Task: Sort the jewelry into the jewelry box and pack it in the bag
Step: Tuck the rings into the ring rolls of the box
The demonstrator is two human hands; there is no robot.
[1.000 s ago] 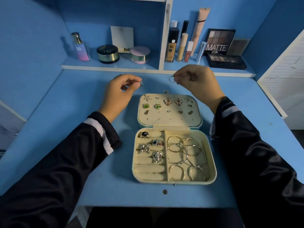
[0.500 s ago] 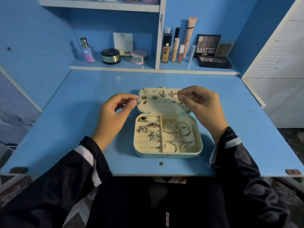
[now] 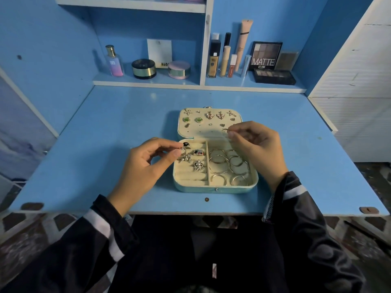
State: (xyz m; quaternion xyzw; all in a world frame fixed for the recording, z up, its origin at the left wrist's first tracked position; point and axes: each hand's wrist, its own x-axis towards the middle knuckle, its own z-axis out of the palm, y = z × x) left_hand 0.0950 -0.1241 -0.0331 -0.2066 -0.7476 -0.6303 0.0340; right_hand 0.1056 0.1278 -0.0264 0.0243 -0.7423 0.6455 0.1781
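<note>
Left hand point(image 3: 146, 168), right hand point(image 3: 258, 149), each pinching jewelry point(image 3: 225, 129) (rings, perhaps), box point(image 3: 213, 188) lengthwise away

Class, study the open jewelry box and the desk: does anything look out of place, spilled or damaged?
Nothing is spilled. The hoops lie overlapping, not separated, in the right compartment of the jewelry box. The front edge of the desk shows brown chipped-looking patches near both corners.

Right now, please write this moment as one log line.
left hand: pinches small silver piece | right hand: pinches thin ring | jewelry box: open
</note>
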